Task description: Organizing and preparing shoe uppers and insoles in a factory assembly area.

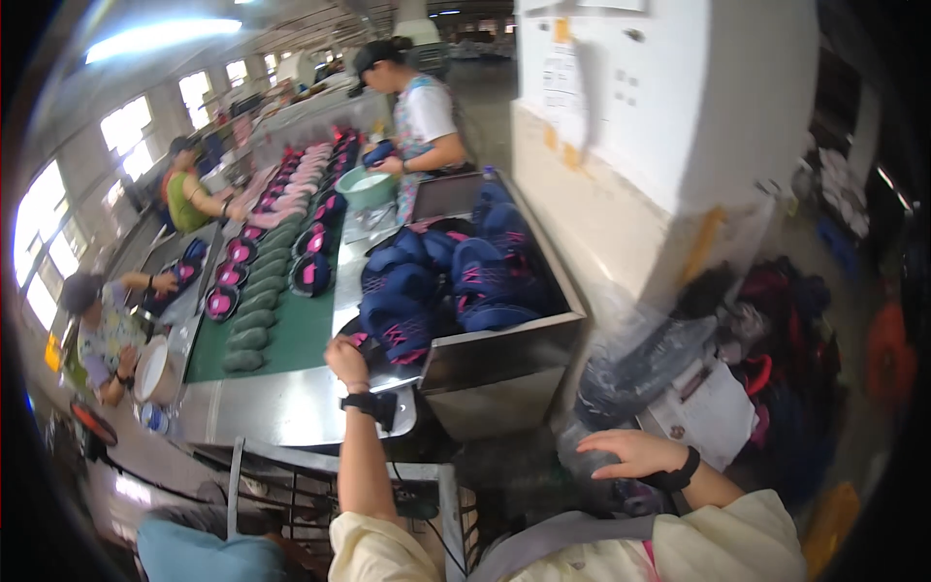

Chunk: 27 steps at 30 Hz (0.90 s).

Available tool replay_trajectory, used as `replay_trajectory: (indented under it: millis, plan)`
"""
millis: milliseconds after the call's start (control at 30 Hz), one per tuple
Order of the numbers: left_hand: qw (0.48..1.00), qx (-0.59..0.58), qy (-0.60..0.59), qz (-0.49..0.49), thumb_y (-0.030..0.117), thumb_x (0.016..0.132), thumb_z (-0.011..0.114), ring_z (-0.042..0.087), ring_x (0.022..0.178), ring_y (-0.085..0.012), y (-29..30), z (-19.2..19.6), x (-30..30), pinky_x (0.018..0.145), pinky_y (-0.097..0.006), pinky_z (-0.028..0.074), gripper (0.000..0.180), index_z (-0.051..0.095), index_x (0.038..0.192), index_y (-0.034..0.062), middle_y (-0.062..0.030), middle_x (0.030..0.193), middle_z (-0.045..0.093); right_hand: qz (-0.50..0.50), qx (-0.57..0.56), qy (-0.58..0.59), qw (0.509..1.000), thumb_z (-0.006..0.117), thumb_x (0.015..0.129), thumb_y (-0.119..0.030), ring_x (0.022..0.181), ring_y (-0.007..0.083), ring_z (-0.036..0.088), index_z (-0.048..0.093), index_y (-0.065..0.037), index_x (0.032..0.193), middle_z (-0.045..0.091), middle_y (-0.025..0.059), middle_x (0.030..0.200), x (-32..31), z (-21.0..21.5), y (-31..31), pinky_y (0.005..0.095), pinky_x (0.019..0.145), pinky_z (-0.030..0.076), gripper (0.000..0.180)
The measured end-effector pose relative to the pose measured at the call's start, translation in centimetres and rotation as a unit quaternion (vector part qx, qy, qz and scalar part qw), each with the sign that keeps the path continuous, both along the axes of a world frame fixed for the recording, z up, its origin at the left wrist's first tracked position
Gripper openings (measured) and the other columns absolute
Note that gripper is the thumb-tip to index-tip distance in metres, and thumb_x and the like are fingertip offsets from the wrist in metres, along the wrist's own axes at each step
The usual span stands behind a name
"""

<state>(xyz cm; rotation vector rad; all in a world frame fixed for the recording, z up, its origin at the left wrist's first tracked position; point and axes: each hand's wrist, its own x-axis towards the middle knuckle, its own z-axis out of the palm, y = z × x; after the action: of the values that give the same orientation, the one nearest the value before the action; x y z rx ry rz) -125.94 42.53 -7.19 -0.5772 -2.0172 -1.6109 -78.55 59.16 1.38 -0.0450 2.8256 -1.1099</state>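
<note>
A small dark piece with a pink face [359,339] sits at the lower left corner of a heap, by the curled fingers of the left hand [346,363]; whether they pinch it or only touch it, I cannot tell. The heap is of navy shoe uppers [396,312], soft, rounded and hollow, with a fabric look and bright pink criss-cross lines. They fill a shiny metal bin [504,351] with straight walls. The right hand [632,454] is well apart from them, fingers loosely extended and gripping nothing visible, near crumpled clear plastic [645,364] and a white sheet [713,412].

Left of the bin, a smooth metal table edge [281,403] borders a flat green belt [208,361]. On it run rows of smooth grey-green rounded forms [254,320], dark rounded pieces with pink centres [223,302] and, farther up, pale pink forms [308,170].

Beyond stands a co-worker in a dark cap [427,121], holding a navy piece beside a pale green basin [367,190]. Two more people work along the left side, under bright windows [126,136]. A painted pillar [659,116] rises at right.
</note>
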Motion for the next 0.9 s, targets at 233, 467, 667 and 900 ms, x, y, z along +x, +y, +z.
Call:
replay_trajectory:
  millis: [233,467,667,900]
  plan:
    - [0.897,0.107,-0.03,-0.427,-0.011,0.076,0.042,0.049,0.075,-0.0131,15.0,17.4,20.0,0.068,-0.023,0.041,0.021,0.052,0.09,0.0008,-0.0057,0.087,0.052,-0.141,-0.006,-0.065,0.988,0.052,0.085,-0.042,0.104,0.0317,0.052,0.047,-0.005,0.12,0.054,0.0147,0.115,12.6,-2.4,-1.1,0.0373,0.086,0.042,0.052]
    - [0.841,-0.013,0.345,-0.417,-0.013,0.065,0.044,0.05,0.091,-0.0342,29.0,15.6,41.0,0.078,-0.039,0.043,0.035,0.056,0.093,0.0047,-0.0144,0.096,0.05,-0.277,-0.015,-0.045,0.96,0.053,0.084,-0.044,0.098,0.0317,0.055,0.05,-0.008,0.119,0.058,0.0141,0.109,28.4,-4.4,-6.5,0.0367,0.082,0.045,0.05]
    - [0.862,-0.117,0.206,-0.448,-0.007,0.07,0.052,0.054,0.093,-0.0351,35.8,10.2,44.3,0.075,-0.042,0.047,0.033,0.056,0.1,0.0082,-0.0116,0.105,0.05,-0.478,0.0,-0.049,0.877,0.06,0.081,-0.038,0.096,0.0318,0.057,0.053,-0.006,0.114,0.059,0.0158,0.106,41.0,-3.7,-12.8,0.0359,0.082,0.045,0.046]
    - [0.739,0.09,-0.006,-0.667,-0.009,0.08,0.046,0.063,0.072,-0.019,42.5,17.8,44.0,0.061,-0.027,0.049,0.034,0.047,0.112,-0.0001,-0.009,0.095,0.056,-0.636,-0.105,-0.162,0.747,0.06,0.082,-0.04,0.098,0.0301,0.057,0.055,-0.006,0.112,0.06,0.0148,0.106,44.3,-3.2,-18.2,0.0347,0.082,0.045,0.045]
